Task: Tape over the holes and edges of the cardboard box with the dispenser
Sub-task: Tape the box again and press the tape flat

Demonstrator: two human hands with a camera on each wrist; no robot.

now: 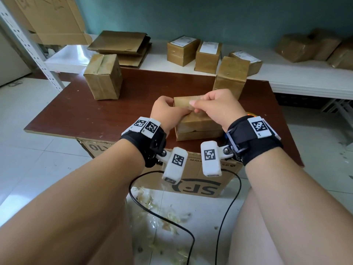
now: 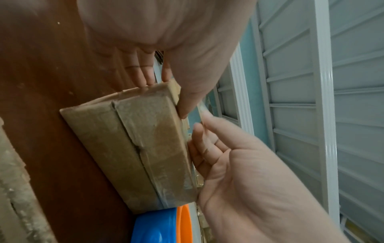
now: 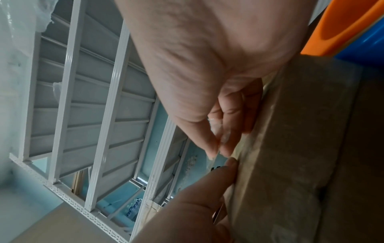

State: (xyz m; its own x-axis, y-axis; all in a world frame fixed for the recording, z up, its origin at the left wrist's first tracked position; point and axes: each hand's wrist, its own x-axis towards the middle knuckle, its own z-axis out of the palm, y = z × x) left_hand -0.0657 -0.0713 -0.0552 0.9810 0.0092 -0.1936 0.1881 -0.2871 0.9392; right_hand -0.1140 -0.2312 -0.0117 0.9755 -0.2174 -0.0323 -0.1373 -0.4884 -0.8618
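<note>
A small, tape-covered cardboard box [image 1: 196,121] stands tilted on the brown table [image 1: 76,111], right in front of me. My left hand [image 1: 166,109] grips its left end, thumb on the top edge [image 2: 182,106] and fingers behind the far side. My right hand [image 1: 210,106] is at the box's upper edge, its thumb and forefinger pinching a clear strip of tape [image 2: 202,107]. The right wrist view shows that pinch [image 3: 216,148] just off the box's [image 3: 301,148] edge. The blue and orange dispenser [image 2: 166,225] lies on the table by the box's right end, mostly hidden behind my right wrist.
Two taped boxes [image 1: 103,77] [image 1: 231,77] stand farther back on the table. More boxes [image 1: 183,50] and flattened cardboard [image 1: 120,43] lie on the white shelf behind. A large carton [image 1: 200,180] sits under the table's near edge, with black cables [image 1: 162,217] and scraps on the floor.
</note>
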